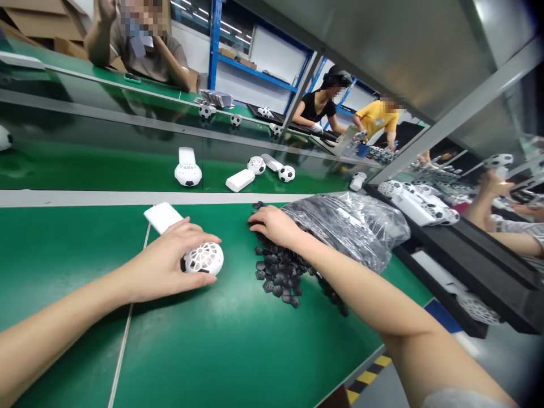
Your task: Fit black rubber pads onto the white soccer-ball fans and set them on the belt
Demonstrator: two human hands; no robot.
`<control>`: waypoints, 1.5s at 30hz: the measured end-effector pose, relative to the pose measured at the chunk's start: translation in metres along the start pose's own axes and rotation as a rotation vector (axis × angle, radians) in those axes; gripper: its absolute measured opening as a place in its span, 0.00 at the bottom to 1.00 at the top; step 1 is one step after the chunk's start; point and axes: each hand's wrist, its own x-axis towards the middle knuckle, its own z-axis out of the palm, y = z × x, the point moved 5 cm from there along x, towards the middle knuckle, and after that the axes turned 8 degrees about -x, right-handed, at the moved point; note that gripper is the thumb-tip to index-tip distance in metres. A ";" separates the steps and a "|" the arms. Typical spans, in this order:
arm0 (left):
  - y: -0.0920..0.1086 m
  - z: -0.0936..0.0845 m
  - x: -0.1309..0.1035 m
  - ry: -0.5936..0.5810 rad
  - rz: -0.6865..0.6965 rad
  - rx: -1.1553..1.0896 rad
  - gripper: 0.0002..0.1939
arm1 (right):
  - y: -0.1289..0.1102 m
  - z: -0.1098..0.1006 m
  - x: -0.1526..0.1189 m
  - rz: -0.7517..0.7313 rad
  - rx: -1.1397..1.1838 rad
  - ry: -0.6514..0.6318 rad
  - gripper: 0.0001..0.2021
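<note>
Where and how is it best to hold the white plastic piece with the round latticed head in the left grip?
Take the white plastic piece by its round head's rim, probably best from the left, as the left grip does: thumb on the near edge, fingers on the far edge. The curved sides oppose each other there, leaving the latticed face exposed.

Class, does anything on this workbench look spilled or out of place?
Possibly the black pieces: they lie loose on the green tabletop by the plastic bag, as if spilled, though that may be deliberate.
</note>
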 end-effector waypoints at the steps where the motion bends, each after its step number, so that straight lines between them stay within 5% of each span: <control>1: -0.001 0.001 -0.001 -0.040 0.013 0.003 0.29 | -0.004 0.002 0.000 -0.022 -0.046 -0.010 0.06; 3: -0.002 0.004 -0.005 -0.056 0.005 0.032 0.32 | -0.010 0.005 0.000 -0.042 -0.091 -0.014 0.06; 8: -0.004 0.013 -0.018 0.172 -0.146 0.108 0.38 | -0.024 0.000 -0.001 -0.088 -0.254 0.040 0.06; 15: 0.001 0.013 -0.011 -0.048 -0.018 -0.085 0.31 | -0.020 0.003 -0.015 -0.105 -0.167 0.023 0.10; 22: 0.003 0.011 -0.011 -0.052 -0.008 -0.099 0.29 | -0.015 0.003 -0.028 -0.196 -0.086 0.021 0.11; 26: 0.003 0.013 -0.011 -0.074 -0.011 -0.104 0.28 | -0.016 -0.006 -0.027 -0.109 -0.145 -0.012 0.10; 37: 0.003 0.011 -0.012 -0.130 0.002 -0.128 0.29 | -0.046 -0.001 -0.023 -0.103 -0.282 -0.118 0.09; 40: 0.002 0.011 -0.012 -0.144 -0.019 -0.126 0.31 | -0.038 -0.007 -0.025 -0.009 -0.083 -0.075 0.11; 45: 0.003 0.011 -0.011 -0.138 -0.023 -0.141 0.31 | -0.054 -0.027 -0.034 -0.015 0.671 0.090 0.04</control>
